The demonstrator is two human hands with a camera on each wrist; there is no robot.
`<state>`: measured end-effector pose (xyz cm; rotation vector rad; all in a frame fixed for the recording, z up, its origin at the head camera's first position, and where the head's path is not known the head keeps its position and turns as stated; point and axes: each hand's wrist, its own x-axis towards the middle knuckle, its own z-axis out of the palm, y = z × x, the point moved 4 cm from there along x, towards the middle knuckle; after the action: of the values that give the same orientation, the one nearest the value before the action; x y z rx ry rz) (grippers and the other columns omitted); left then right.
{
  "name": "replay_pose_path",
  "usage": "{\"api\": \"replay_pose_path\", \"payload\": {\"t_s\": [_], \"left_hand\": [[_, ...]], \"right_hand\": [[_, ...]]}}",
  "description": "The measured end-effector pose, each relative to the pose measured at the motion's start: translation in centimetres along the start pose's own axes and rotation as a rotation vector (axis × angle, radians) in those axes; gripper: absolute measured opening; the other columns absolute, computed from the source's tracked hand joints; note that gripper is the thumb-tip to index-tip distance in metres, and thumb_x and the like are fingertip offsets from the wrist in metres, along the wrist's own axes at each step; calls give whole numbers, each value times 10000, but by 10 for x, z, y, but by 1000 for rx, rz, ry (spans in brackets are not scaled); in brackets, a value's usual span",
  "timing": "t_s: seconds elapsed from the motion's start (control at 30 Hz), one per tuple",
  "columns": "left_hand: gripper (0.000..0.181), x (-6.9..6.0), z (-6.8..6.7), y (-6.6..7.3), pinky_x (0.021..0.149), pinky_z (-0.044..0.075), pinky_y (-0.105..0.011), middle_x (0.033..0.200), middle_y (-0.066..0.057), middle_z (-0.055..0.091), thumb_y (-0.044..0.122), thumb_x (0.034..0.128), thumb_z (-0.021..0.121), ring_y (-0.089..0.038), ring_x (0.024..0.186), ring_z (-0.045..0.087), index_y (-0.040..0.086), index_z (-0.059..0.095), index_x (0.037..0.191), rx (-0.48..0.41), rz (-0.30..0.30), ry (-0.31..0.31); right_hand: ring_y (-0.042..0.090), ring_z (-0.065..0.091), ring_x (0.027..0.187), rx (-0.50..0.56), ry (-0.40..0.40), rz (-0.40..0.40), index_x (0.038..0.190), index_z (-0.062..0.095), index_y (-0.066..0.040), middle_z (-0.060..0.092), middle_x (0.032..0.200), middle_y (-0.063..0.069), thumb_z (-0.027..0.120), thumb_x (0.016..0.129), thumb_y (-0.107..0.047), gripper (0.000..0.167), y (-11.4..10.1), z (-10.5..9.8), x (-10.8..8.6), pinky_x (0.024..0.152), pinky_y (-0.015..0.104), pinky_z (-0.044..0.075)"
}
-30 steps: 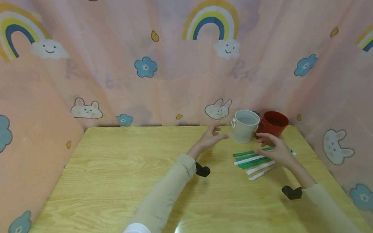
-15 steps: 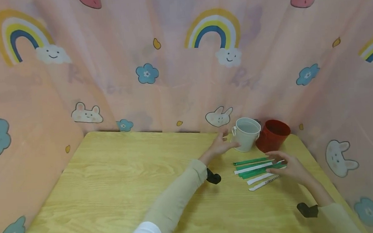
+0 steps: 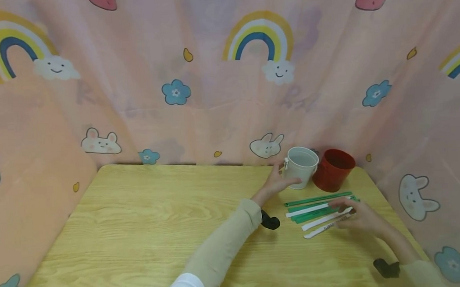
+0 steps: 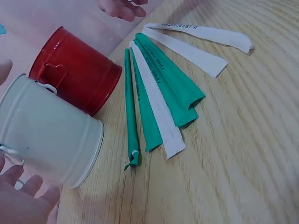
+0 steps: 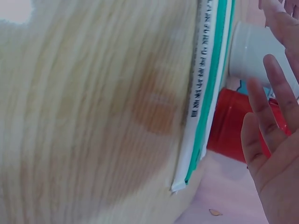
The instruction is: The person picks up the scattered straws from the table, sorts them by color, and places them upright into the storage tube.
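A small white metal bucket stands upright at the back right. My left hand is at its left side, thumb in front and fingers behind; whether it touches the wall I cannot tell. In the left wrist view its spread fingers lie close beside the white bucket. Several green and white paper-wrapped straws lie fanned out in front of the buckets. Over their right ends hovers my right hand; the right wrist view shows that hand's fingers relaxed and holding nothing.
Right of the white bucket stands a red metal bucket. The wooden table extends far to the left. A patterned pink curtain hangs behind and along both sides of the table.
My left hand has moved right, up to the white bucket's side. My right hand has drawn back toward me and right, over the straws' ends. The buckets and straws stay put.
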<state>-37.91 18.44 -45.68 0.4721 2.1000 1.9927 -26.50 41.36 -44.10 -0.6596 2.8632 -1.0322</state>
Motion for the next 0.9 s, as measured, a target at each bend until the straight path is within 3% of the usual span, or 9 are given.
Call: {"api": "replay_pose_path", "payload": {"t_s": [0.1,0.37,0.63,0.77,0.9], "left_hand": [[808,1,2,-2,1124,322,-454,1495,-62,380,191,788,784,-239,1374,364,154,317,1446,3,-28,36],[828,6,4,-4,1132,313,-454,1495,-32,381,190,777,797,-231,1387,354,176,306,1444,17,-34,58],[826,9,7,-8,1147,305,-441,1494,-22,386,178,782,794,-235,1406,335,165,300,1443,29,-41,55],[820,12,7,-9,1151,298,-446,1506,-36,370,175,790,785,-237,1410,327,167,292,1446,14,-40,55],[840,14,7,-11,1149,301,-449,1506,-59,359,166,788,783,-259,1412,320,126,277,1456,-6,-44,58]], "right_hand": [[50,570,897,1,-21,-2,1161,618,-23,676,1048,95,821,741,-152,483,2,5,-2,723,270,497],[73,583,882,-29,-38,-72,1082,650,-69,684,995,92,845,708,-162,431,5,11,-2,728,253,483],[-17,596,955,-3,-151,-85,1057,669,-68,697,1013,89,791,779,-186,326,11,18,-3,815,162,502],[-50,583,964,-15,-142,-128,1029,681,-83,700,989,64,771,797,-141,256,15,20,-3,828,98,463],[-17,596,930,-56,-114,-215,983,689,-80,700,946,53,776,778,-92,223,16,21,-3,805,117,478]]}}
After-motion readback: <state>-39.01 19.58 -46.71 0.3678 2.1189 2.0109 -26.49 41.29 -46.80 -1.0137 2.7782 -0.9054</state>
